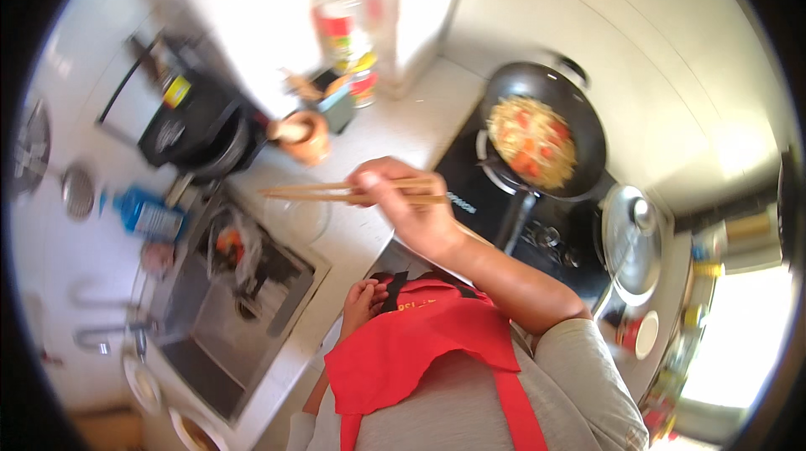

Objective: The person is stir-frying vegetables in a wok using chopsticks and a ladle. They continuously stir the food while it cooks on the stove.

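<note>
My right hand [403, 205] is closed around a pair of wooden chopsticks [308, 189], held above the counter with their tips pointing left. A clear glass bowl [302, 218] stands on the counter just under the tips. To the right, a dark wok [589, 130] on a black cooktop [459, 167] contains noodle-like pale strips with red pieces [529, 142], which look like tomato. The wok's long handle [519, 224] points towards me. My left hand [365, 301] is low beside my red apron [415, 344], fingers curled; whether anything is in it cannot be seen.
A steel sink [227, 337] with a plastic bag of scraps [233, 243] lies left. Behind the counter's left part are a wooden mortar [308, 142], a large bottle [343, 29] and a dark pot [214, 142]. A glass lid [633, 237] rests right of the wok.
</note>
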A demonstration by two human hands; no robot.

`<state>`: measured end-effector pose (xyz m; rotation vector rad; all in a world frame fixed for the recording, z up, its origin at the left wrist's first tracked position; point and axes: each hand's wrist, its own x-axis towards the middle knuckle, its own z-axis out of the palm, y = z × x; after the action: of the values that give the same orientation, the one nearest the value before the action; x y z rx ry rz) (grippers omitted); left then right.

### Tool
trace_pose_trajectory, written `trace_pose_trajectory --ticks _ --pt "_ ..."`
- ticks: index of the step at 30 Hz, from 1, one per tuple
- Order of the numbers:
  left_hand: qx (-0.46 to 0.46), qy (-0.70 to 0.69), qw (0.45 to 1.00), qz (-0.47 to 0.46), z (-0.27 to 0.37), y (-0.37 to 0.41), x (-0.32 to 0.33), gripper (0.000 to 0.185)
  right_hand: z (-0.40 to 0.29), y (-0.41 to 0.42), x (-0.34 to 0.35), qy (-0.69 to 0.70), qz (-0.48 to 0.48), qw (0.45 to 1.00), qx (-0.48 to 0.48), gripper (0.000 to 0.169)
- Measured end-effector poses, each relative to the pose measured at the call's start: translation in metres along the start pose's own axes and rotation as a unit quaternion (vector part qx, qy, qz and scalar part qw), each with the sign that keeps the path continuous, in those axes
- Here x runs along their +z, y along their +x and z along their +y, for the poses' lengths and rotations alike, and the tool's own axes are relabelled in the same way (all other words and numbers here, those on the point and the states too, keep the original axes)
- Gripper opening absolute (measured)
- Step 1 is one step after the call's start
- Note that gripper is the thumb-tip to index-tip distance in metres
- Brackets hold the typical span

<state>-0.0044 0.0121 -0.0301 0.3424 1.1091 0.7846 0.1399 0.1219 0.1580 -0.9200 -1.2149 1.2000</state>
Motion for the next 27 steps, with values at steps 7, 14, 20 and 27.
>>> trace_pose_trajectory --ticks 7,14,20,27 --pt "-0.032 0.128 0.986 -0.105 0.012 0.017 0.039 0.016 -0.041 -0.074 -0.223 -0.302 0.437 0.84 -0.111 0.025" --pt "-0.04 0.178 0.973 -0.138 0.01 0.028 0.058 0.016 -0.01 -0.112 -0.316 -0.271 0.495 0.825 -0.037 0.021" --pt "-0.03 0.176 0.977 -0.117 0.009 0.023 0.059 0.015 0.004 -0.091 -0.289 -0.178 0.434 0.881 -0.061 0.025" --pt "-0.026 0.181 0.979 -0.093 0.008 0.017 0.049 0.021 -0.018 -0.095 -0.301 -0.269 0.47 0.837 -0.078 0.025"
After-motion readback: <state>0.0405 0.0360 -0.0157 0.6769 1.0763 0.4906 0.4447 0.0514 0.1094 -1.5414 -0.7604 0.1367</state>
